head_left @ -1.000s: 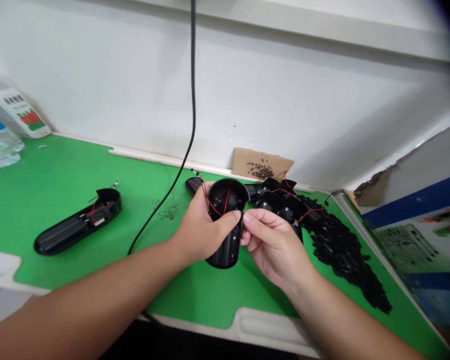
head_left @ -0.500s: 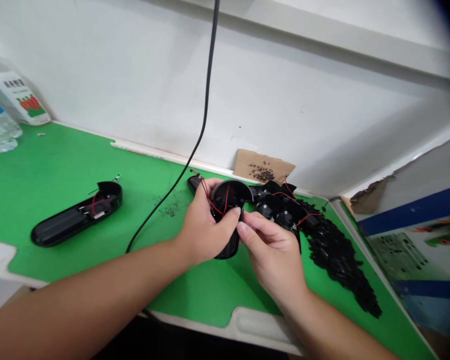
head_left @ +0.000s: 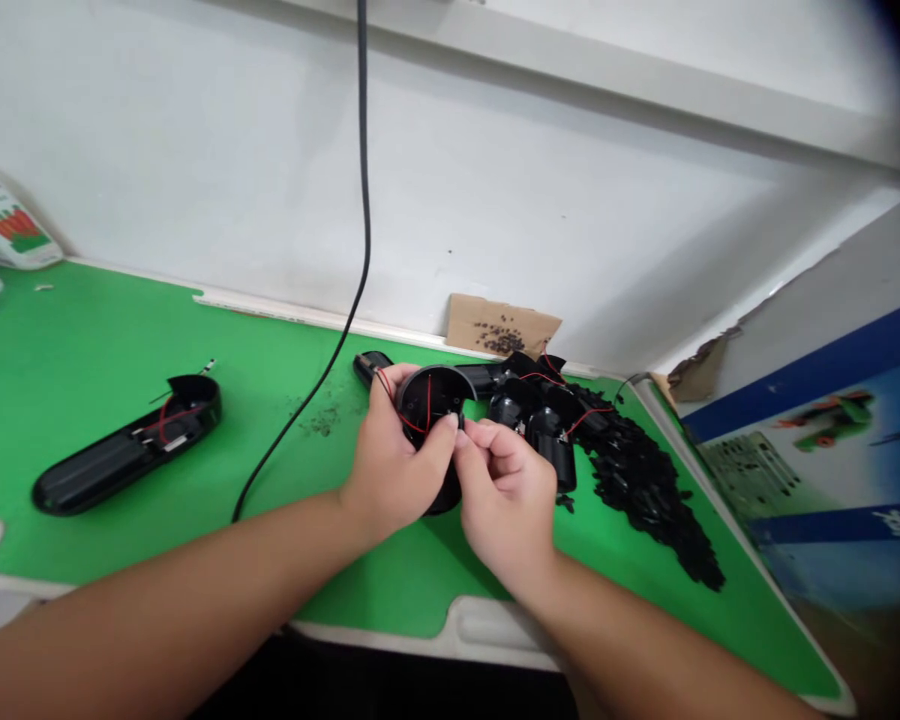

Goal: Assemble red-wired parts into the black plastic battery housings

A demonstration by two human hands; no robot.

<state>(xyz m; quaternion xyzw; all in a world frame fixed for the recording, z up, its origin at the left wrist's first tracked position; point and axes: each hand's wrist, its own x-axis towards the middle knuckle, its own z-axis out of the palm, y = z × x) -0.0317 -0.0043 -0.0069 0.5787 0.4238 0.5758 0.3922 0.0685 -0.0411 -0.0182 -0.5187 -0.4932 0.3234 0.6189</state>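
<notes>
My left hand (head_left: 401,460) is wrapped round a black plastic housing (head_left: 444,385) with a round, cupped upper end and red wires inside. Its thumb presses near the cut-out in the rim. At that same edge, my right hand (head_left: 506,490) pinches a small black plastic piece (head_left: 461,420) between thumb and fingertips; most of it is hidden. The lower part of the housing is largely covered by both hands. Beyond them lie more black housings (head_left: 551,440) with red wires, just right of my right hand.
A long heap of small black parts (head_left: 652,490) spreads along the right of the green mat (head_left: 270,390). Another wired housing (head_left: 120,455) lies at left. Brown cardboard (head_left: 469,320) with tiny dark bits leans by the wall. A black cable (head_left: 364,200) hangs down in front.
The whole scene has shifted left in view as the head turned slightly. My hands keep the same hold on the housing, with the right fingers curled a little closer against its edge.
</notes>
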